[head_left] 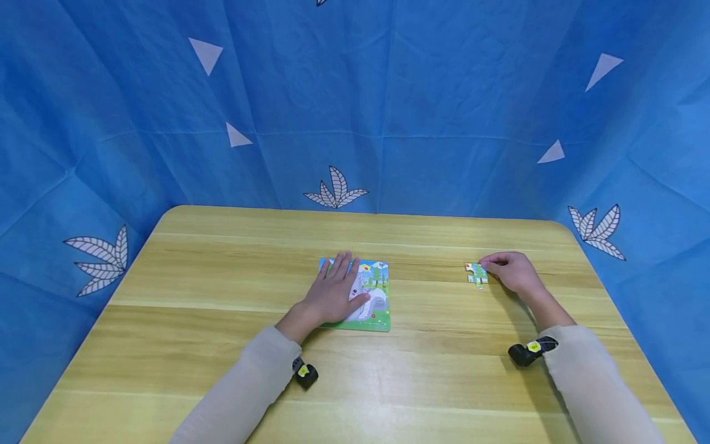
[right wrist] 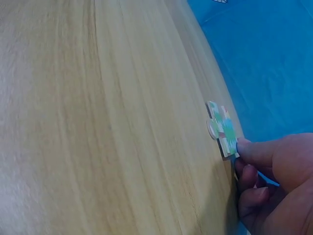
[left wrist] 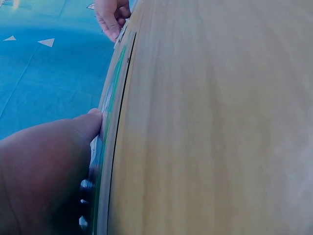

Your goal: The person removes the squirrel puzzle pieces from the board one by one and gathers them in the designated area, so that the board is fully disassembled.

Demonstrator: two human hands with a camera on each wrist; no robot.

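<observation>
- We see the left hand spread on the picture board.
- At the board's three o'clock, we see the right hand pinching a jigsaw piece.

I see a colourful picture board lying flat beneath the left hand, and a green-and-blue puzzle piece edge-pinched by the right hand.

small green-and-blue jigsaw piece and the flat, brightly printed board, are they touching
Apart: the head view shows a wide stretch of wooden tabletop between the small green-and-blue jigsaw piece and the flat, brightly printed board.
</observation>
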